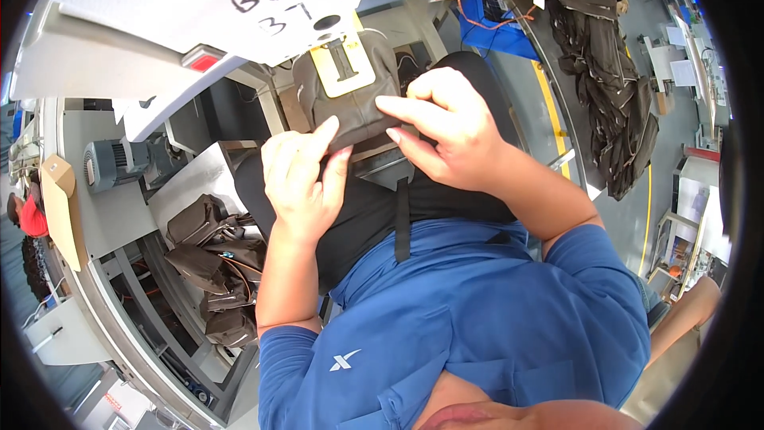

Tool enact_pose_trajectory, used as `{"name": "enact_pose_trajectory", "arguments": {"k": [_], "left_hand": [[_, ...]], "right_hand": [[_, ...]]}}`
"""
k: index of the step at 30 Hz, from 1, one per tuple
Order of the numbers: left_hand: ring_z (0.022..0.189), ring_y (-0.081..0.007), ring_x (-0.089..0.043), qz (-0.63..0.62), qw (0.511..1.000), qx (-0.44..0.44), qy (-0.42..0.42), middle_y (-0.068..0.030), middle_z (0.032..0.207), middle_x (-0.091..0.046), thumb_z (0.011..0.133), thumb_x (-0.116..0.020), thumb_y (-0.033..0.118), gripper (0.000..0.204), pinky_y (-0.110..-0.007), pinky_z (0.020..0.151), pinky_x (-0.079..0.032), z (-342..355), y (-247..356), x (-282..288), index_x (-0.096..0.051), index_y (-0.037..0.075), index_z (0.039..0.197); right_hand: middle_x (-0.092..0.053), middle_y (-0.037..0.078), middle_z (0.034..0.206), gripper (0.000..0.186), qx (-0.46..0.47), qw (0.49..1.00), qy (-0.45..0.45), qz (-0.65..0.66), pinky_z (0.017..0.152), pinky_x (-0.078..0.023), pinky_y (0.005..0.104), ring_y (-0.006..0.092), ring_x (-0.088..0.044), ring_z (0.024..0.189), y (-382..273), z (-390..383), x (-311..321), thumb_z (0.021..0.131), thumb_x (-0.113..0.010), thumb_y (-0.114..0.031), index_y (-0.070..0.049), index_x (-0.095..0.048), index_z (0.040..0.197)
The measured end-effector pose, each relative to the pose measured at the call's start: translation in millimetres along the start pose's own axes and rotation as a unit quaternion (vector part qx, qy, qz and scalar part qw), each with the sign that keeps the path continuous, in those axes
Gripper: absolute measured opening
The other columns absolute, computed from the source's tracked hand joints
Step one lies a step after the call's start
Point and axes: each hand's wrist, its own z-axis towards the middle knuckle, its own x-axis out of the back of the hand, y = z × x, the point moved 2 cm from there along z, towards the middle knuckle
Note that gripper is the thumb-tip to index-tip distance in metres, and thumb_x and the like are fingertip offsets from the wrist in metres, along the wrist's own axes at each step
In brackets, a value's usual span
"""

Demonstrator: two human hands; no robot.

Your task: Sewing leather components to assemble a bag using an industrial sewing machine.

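A dark brown, leather-like cover (370, 115) with stitched seams hangs rounded beneath the white machine head. On its top lies a yellow plate (362, 80) with a dark slotted metal piece (342, 60) at its middle. My left hand (302, 179) is at the near left edge of the cover, index finger and thumb on either side of that edge, other fingers curled. At the near right edge, my right hand (450, 131) has its index fingertip on the cover's surface and its thumb lower at the rim. The cover's underside is hidden.
Several dark brown covers (211, 259) are piled at my left, beside a grey motor (119, 163). The white machine head (239, 16) overhangs the work. A blue bin (497, 28) stands at far right, and more brown pieces (609, 95) hang beyond it. Another person's arm (688, 314) shows at right.
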Motion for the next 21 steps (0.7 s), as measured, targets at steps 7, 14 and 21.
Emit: {"name": "enact_pose_trajectory", "arguments": {"k": [7, 14, 21], "left_hand": [[0.080, -0.0264, -0.059, -0.025, 0.996, -0.083, 0.022, -0.0060, 0.085, -0.064, 0.075, -0.086, 0.007, 0.025, -0.037, 0.075, -0.050, 4, 0, 4, -0.075, 0.006, 0.098], [0.077, -0.0242, -0.057, 0.027, 0.992, -0.122, 0.030, -0.0055, 0.084, -0.062, 0.074, -0.087, 0.010, 0.026, -0.036, 0.073, -0.047, 14, 2, -8, -0.076, 0.005, 0.096], [0.079, -0.0250, -0.055, 0.013, 0.993, -0.115, 0.027, -0.0053, 0.081, -0.059, 0.077, -0.084, 0.008, 0.018, -0.037, 0.076, -0.047, 17, -1, -6, -0.075, 0.005, 0.093]], "right_hand": [[-0.058, 0.009, 0.070, 0.010, -0.028, 0.994, 0.031, 0.105, 0.059, -0.048, 0.0333, 0.0245, -0.058, 0.063, 2, 2, -1, 0.074, -0.077, -0.002, -0.004, -0.067, 0.075], [-0.050, -0.006, 0.067, 0.027, -0.351, 0.868, -0.100, 0.336, 0.055, -0.034, 0.0227, 0.0005, -0.043, 0.062, 28, 5, -21, 0.097, -0.069, -0.015, -0.008, -0.057, 0.074], [-0.057, 0.003, 0.065, 0.029, -0.331, 0.823, -0.048, 0.459, 0.058, -0.042, 0.0293, 0.0073, -0.048, 0.062, 32, 8, -19, 0.092, -0.070, -0.018, -0.001, -0.059, 0.071]]}}
